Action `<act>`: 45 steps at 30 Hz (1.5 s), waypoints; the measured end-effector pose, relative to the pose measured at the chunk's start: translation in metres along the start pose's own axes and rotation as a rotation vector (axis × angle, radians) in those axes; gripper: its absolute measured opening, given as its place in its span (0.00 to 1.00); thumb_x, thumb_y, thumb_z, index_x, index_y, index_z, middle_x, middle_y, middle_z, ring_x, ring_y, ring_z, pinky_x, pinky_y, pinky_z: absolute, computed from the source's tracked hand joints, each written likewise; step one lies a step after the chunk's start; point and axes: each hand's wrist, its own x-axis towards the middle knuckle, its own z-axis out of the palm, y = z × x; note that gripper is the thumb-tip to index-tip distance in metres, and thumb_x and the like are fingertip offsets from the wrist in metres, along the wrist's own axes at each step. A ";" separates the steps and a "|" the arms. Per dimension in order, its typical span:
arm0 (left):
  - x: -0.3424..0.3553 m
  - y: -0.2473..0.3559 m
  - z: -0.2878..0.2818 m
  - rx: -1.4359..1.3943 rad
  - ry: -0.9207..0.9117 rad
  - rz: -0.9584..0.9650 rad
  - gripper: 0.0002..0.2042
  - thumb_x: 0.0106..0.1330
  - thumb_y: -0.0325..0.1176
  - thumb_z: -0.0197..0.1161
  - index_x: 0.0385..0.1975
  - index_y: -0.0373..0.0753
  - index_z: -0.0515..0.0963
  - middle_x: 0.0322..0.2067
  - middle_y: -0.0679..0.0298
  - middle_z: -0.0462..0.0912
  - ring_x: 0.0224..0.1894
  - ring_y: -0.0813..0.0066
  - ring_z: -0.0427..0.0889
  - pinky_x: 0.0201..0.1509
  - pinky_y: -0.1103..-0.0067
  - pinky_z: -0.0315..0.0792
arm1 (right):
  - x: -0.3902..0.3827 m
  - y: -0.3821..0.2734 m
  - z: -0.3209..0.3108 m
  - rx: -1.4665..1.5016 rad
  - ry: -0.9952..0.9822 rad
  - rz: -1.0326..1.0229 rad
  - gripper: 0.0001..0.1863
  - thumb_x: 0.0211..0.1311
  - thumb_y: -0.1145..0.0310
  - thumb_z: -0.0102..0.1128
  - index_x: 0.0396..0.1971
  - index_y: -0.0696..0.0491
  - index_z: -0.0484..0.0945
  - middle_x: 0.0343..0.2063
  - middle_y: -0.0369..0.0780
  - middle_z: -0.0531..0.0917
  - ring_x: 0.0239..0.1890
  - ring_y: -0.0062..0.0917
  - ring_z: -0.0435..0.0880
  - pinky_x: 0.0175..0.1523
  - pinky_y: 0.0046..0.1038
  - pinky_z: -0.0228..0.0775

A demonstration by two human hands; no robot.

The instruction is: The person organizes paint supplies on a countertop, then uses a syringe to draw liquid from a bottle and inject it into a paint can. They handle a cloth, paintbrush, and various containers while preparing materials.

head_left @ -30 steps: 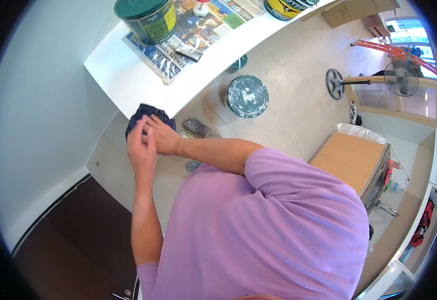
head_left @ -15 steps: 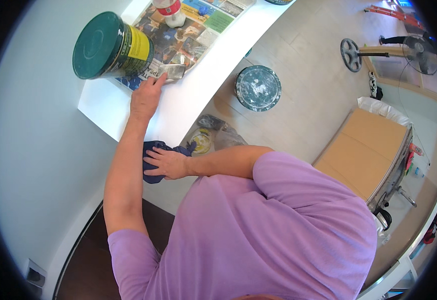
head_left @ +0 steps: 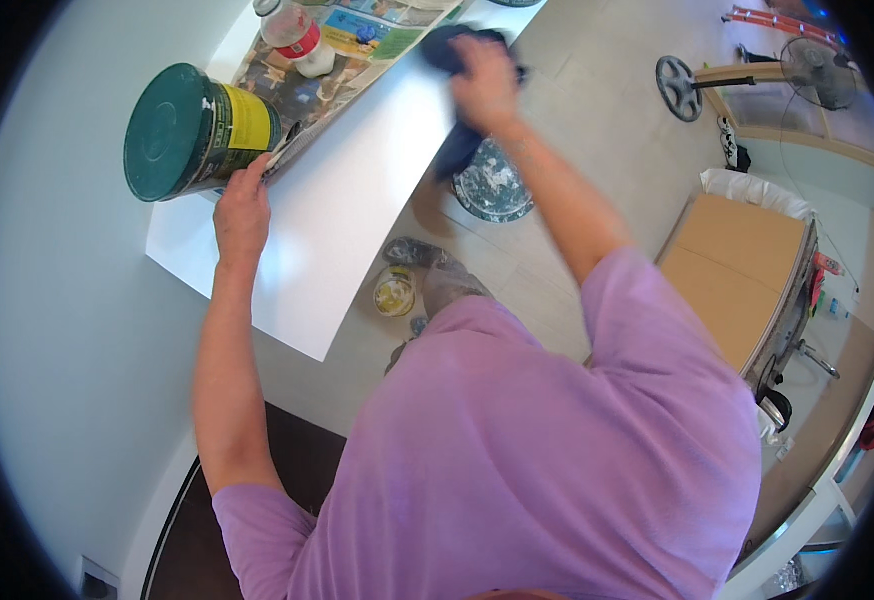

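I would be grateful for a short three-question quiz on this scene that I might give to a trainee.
1. Which of the person's hands is on the dark blue cloth?
2. True or false: the red-labelled bottle rests on cardboard.
3. Fill in the colour: the tub by the left hand has a ____ lid.

Key:
1. The right hand.
2. False; the bottle is on the newspaper.
3. Green.
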 end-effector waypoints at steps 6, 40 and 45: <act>-0.006 -0.007 0.010 -0.047 0.091 -0.016 0.20 0.71 0.25 0.56 0.62 0.46 0.77 0.45 0.51 0.83 0.47 0.47 0.83 0.53 0.59 0.77 | 0.010 0.082 -0.116 -0.030 0.181 0.389 0.33 0.58 0.67 0.63 0.66 0.54 0.73 0.54 0.53 0.84 0.56 0.47 0.84 0.63 0.43 0.75; -0.036 -0.009 0.010 -0.309 -0.113 -0.102 0.20 0.74 0.34 0.59 0.65 0.45 0.76 0.51 0.46 0.85 0.51 0.46 0.85 0.57 0.62 0.77 | -0.124 -0.154 0.035 -0.020 -0.269 -0.408 0.34 0.57 0.63 0.66 0.66 0.47 0.72 0.64 0.51 0.73 0.68 0.53 0.69 0.71 0.55 0.60; -0.106 0.004 -0.008 -0.233 -0.068 -0.049 0.22 0.73 0.37 0.62 0.66 0.42 0.75 0.60 0.48 0.80 0.62 0.49 0.78 0.67 0.65 0.71 | -0.337 -0.303 0.056 0.499 -0.599 -0.838 0.17 0.67 0.68 0.51 0.53 0.47 0.78 0.59 0.51 0.76 0.66 0.51 0.72 0.72 0.54 0.61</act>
